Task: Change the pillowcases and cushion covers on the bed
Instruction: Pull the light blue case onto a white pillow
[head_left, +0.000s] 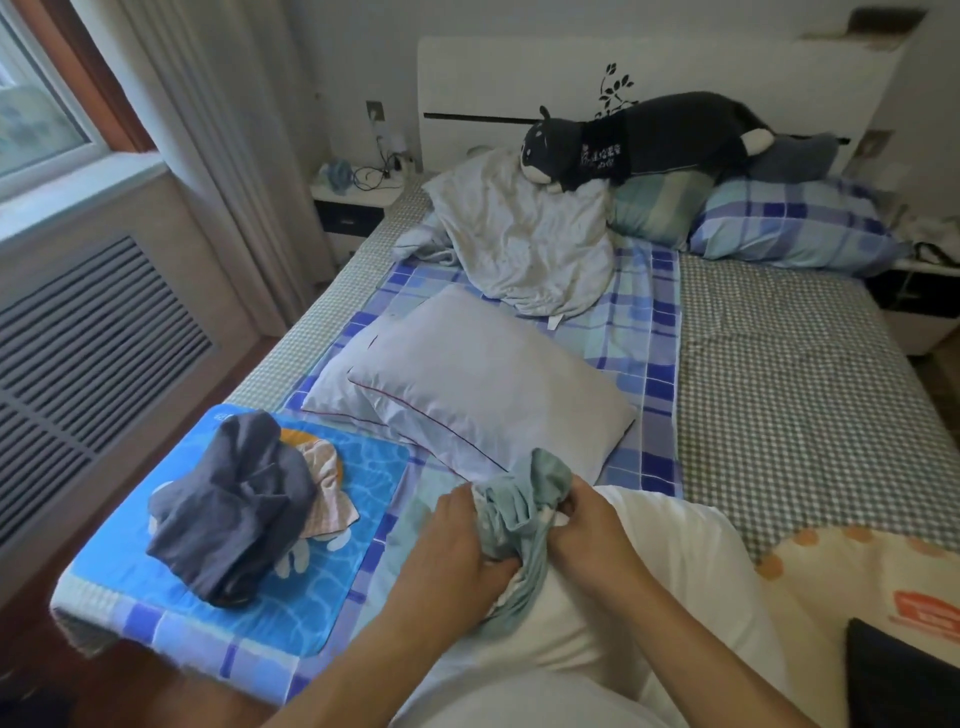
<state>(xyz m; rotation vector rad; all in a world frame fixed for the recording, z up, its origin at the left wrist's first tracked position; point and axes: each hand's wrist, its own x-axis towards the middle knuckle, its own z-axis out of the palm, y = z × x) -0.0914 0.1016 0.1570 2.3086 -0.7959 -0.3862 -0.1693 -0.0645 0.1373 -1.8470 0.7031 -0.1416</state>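
While curled, both hands' fingers (470, 501) grip — pillowcase (519, 512).

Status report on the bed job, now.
Left hand and right hand both grip bunched green pillowcase over white pillow. Cover barely on. Bare pillows ahead; nothing blocking.

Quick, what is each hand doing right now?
Left hand: grips the bunched teal pillowcase over the white pillow.
Right hand: grips the same pillowcase.
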